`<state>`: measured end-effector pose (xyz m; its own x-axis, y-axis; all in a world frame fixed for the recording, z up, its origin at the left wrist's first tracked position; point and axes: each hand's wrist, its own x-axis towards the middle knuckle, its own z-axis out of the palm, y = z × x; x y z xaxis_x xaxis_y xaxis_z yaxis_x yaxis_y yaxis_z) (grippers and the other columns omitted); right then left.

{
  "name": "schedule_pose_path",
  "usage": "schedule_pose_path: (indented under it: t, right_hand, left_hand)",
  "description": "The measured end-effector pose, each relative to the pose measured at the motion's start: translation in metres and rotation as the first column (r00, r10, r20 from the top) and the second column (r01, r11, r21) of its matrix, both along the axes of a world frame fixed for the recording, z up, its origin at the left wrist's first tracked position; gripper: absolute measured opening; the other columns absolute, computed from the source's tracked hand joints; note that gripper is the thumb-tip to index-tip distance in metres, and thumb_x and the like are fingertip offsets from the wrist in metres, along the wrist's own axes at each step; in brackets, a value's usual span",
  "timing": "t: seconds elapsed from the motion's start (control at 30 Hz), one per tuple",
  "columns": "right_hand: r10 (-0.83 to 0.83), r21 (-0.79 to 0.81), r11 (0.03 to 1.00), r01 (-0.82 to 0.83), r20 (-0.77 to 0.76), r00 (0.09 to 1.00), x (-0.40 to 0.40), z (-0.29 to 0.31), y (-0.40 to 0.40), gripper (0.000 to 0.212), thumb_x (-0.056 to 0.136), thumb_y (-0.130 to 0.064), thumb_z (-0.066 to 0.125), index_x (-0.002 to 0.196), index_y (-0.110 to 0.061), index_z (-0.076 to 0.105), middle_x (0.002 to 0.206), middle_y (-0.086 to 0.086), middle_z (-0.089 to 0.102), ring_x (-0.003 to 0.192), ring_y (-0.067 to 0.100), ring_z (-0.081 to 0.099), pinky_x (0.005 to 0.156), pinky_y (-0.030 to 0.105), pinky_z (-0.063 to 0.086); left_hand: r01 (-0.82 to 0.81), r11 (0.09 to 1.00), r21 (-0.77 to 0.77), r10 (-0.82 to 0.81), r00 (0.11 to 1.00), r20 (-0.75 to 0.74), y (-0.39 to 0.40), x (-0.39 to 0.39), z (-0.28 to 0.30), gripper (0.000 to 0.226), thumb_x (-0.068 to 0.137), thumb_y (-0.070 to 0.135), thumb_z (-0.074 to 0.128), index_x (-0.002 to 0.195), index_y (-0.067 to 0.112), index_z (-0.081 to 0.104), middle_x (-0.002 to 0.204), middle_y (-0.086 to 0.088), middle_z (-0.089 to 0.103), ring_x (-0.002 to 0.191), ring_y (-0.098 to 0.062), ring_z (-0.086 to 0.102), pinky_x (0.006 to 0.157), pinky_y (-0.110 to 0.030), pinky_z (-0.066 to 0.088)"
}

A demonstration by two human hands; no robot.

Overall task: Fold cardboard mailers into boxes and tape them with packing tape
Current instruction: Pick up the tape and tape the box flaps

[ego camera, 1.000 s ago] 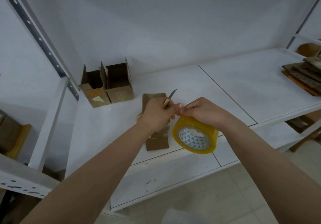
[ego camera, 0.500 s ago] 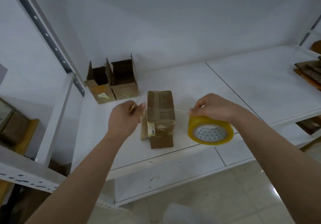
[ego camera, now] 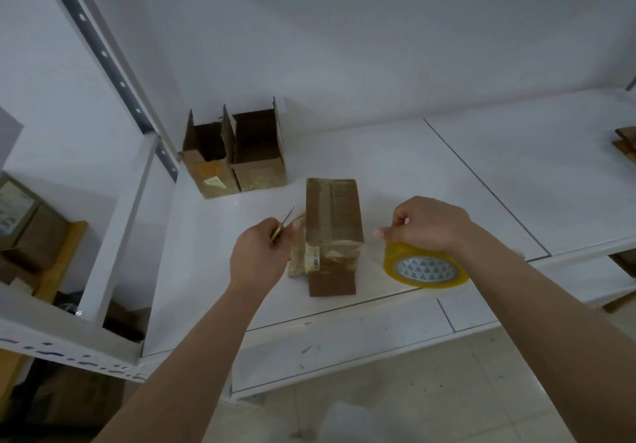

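A closed cardboard box (ego camera: 333, 222) lies on the white shelf (ego camera: 413, 174), with clear tape wrapped around its near end. Left of the box, my left hand (ego camera: 261, 257) grips a small brass-handled knife (ego camera: 285, 223), blade pointing up and away. It also seems to pinch the free end of the tape. To the right of the box, my right hand (ego camera: 426, 226) holds a yellow roll of packing tape (ego camera: 425, 265) by its upper rim. A thin strip of clear tape runs from the roll across the box.
Two open-topped cardboard boxes (ego camera: 237, 157) stand side by side at the back left of the shelf. Flat brown boards (ego camera: 626, 143) lie at the far right edge. A white shelf upright (ego camera: 113, 215) stands to the left, with boxes stored behind it.
My hands have drawn apart from over the box, the left one to its left side and the right one with the roll to its right side, stretching tape across the box.
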<state>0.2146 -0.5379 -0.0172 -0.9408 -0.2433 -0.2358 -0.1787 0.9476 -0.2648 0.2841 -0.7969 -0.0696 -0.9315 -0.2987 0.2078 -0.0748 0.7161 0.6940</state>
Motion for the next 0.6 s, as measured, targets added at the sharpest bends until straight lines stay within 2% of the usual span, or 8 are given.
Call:
schedule_pose_path:
  t: [0.07,0.13,0.23,0.3,0.4,0.47,0.53,0.6]
  right_hand:
    - [0.002,0.082,0.997,-0.001,-0.015,1.000,-0.001,-0.006,-0.004,0.042,0.080,-0.071,0.054,0.077,-0.031,0.062,0.083,-0.012,0.061,0.078,0.010,0.058,0.059,0.026,0.034]
    - [0.008,0.138,0.990,-0.007,-0.005,1.000,-0.001,-0.013,-0.009,0.042,0.081,-0.070,0.053,0.079,-0.030,0.062,0.082,-0.010,0.062,0.076,0.010,0.057,0.057,0.025,0.031]
    - [0.008,0.124,0.992,-0.011,0.019,1.000,0.000,-0.022,-0.016,0.042,0.082,-0.070,0.051,0.081,-0.030,0.063,0.083,-0.011,0.062,0.079,0.010,0.057,0.057,0.025,0.032]
    - [0.017,0.123,0.992,-0.019,0.012,1.000,-0.001,-0.024,-0.022,0.042,0.083,-0.069,0.050,0.083,-0.030,0.064,0.081,-0.011,0.061,0.078,0.010,0.058,0.057,0.025,0.033]
    - [0.030,0.139,0.990,-0.031,0.007,1.000,-0.003,-0.024,-0.027,0.040,0.084,-0.068,0.049,0.085,-0.031,0.065,0.079,-0.011,0.061,0.074,0.009,0.057,0.056,0.025,0.033]
    - [0.027,0.141,0.990,-0.029,0.010,1.000,-0.003,-0.024,-0.027,0.040,0.084,-0.068,0.050,0.084,-0.030,0.065,0.079,-0.011,0.061,0.073,0.007,0.055,0.056,0.025,0.032]
    - [0.025,0.137,0.990,-0.026,0.008,1.000,-0.002,-0.025,-0.027,0.040,0.084,-0.068,0.050,0.082,-0.030,0.064,0.079,-0.012,0.061,0.073,0.007,0.055,0.057,0.025,0.032]
    - [0.022,0.135,0.991,-0.021,-0.001,1.000,-0.002,-0.025,-0.027,0.040,0.084,-0.068,0.050,0.082,-0.030,0.064,0.080,-0.012,0.061,0.075,0.008,0.056,0.057,0.025,0.032]
  left_hand:
    - [-0.005,0.999,0.034,0.003,0.999,0.045,0.002,0.000,-0.011,0.055,0.094,0.052,0.049,0.076,0.001,0.058,0.064,-0.014,0.063,0.063,-0.027,0.061,0.064,-0.043,0.050]
    - [-0.005,0.992,0.125,-0.007,0.996,0.091,0.006,0.001,-0.024,0.057,0.094,0.051,0.050,0.070,-0.001,0.050,0.061,-0.016,0.058,0.058,-0.027,0.056,0.059,-0.041,0.046]
    - [-0.046,0.946,0.320,0.003,0.991,0.135,0.013,0.003,-0.038,0.053,0.092,0.052,0.052,0.058,0.013,0.043,0.050,0.001,0.042,0.047,-0.011,0.039,0.054,-0.030,0.033]
    - [-0.080,0.922,0.378,0.026,0.989,0.147,0.017,0.003,-0.044,0.053,0.092,0.053,0.051,0.056,0.017,0.039,0.049,0.005,0.038,0.046,-0.010,0.036,0.053,-0.028,0.030]
    - [-0.112,0.899,0.424,0.052,0.987,0.149,0.023,0.004,-0.049,0.055,0.092,0.056,0.046,0.056,0.015,0.039,0.050,0.003,0.038,0.048,-0.011,0.035,0.054,-0.028,0.030]
    - [-0.127,0.874,0.470,0.067,0.988,0.141,0.027,0.007,-0.051,0.061,0.090,0.060,0.045,0.060,0.007,0.046,0.053,0.000,0.043,0.049,-0.011,0.038,0.055,-0.028,0.033]
    - [-0.135,0.856,0.499,0.080,0.988,0.130,0.032,0.009,-0.052,0.069,0.088,0.064,0.044,0.068,-0.002,0.051,0.057,-0.009,0.047,0.053,-0.013,0.043,0.057,-0.031,0.036]
    - [-0.157,0.841,0.518,0.099,0.986,0.138,0.034,0.010,-0.052,0.075,0.085,0.070,0.041,0.073,-0.002,0.052,0.063,-0.016,0.051,0.058,-0.018,0.047,0.060,-0.033,0.039]
